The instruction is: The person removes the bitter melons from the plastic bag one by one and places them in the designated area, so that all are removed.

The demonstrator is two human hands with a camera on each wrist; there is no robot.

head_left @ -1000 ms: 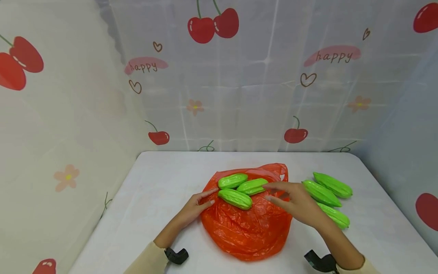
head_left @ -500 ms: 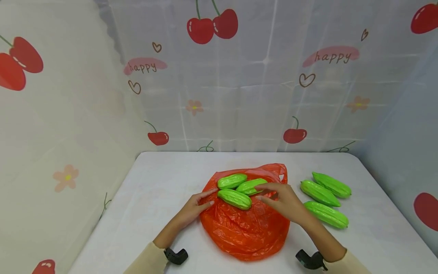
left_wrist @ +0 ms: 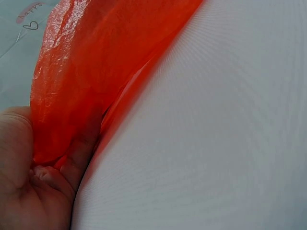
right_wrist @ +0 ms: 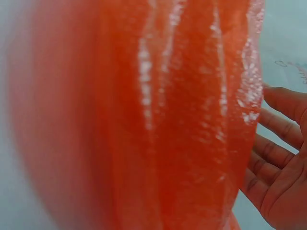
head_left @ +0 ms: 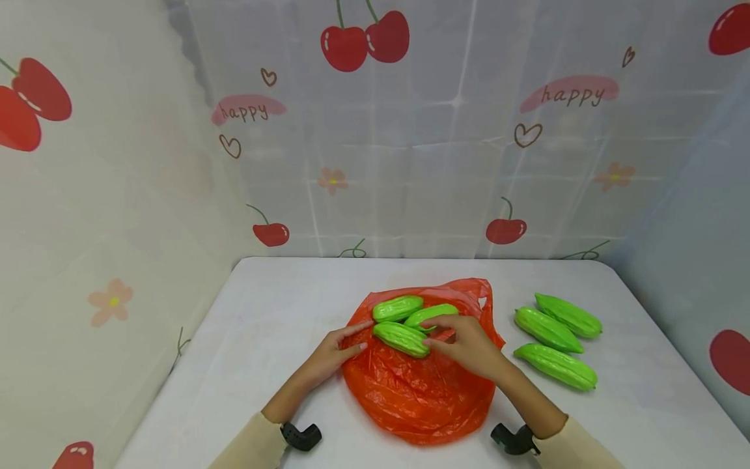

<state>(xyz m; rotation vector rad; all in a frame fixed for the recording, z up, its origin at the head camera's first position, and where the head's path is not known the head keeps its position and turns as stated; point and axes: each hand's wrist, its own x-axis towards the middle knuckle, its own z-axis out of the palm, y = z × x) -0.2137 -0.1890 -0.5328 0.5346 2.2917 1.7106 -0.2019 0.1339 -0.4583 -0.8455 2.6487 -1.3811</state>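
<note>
A red plastic bag [head_left: 418, 397] lies on the white table with three bright green, ridged gourds like bitter melons on or in its mouth: a far-left gourd [head_left: 398, 309], a near gourd [head_left: 402, 339] and a right gourd [head_left: 423, 317]. My left hand [head_left: 333, 355] holds the bag's left edge; in the left wrist view the red film [left_wrist: 86, 72] runs between thumb and fingers. My right hand [head_left: 463, 345] reaches over the bag from the right, fingertips at the right ends of the right and near gourds. In the right wrist view its fingers [right_wrist: 273, 153] are spread, partly hidden behind the bag.
Three more green gourds [head_left: 556, 366] lie side by side on the table to the right of the bag. The white table [head_left: 263, 306] is enclosed by a pale curtain [head_left: 433, 143] printed with cherries. Black wrist cameras [head_left: 301, 438] sit on both wrists.
My right hand has moved left, from the bag's right side in to the gourds on it. My left hand stays at the bag's left edge.
</note>
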